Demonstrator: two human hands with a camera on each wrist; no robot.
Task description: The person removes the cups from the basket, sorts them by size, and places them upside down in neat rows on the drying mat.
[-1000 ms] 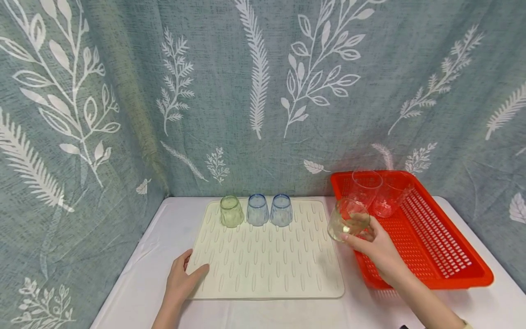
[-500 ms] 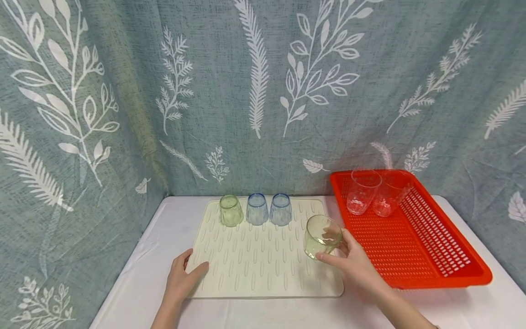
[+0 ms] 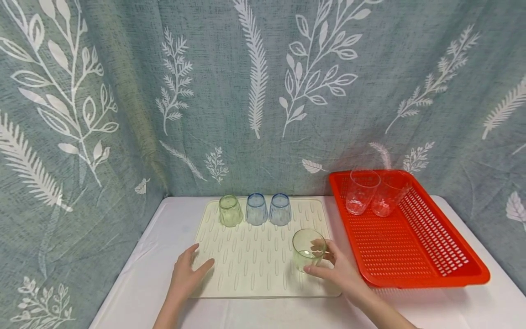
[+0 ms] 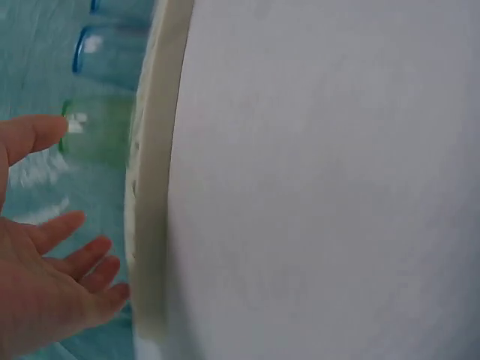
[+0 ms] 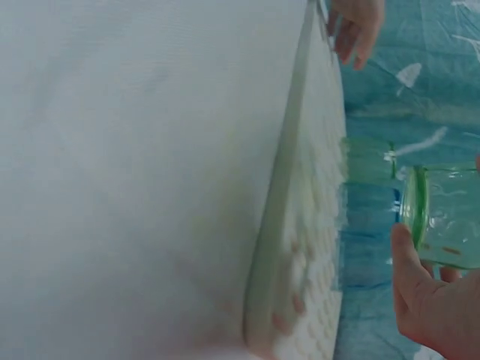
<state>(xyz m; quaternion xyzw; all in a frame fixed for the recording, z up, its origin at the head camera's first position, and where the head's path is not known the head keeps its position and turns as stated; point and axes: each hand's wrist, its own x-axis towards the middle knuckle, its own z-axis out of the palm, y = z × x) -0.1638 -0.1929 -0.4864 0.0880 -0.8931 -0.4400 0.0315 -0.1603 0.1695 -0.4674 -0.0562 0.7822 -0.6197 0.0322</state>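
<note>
while the right hand [image 3: 338,269] grips the green tumbler [image 3: 302,256] by its side, presumably for steadiness, the spread left hand [image 3: 186,275] holds nothing.

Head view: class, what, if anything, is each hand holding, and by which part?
The right hand holds a transparent, pale green, round tumbler, low on its side wall. The left hand holds nothing.

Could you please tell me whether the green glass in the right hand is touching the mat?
Apart. The right wrist view shows the held glass with its base raised above the mat, and upturned glasses visible through the gap.
</note>
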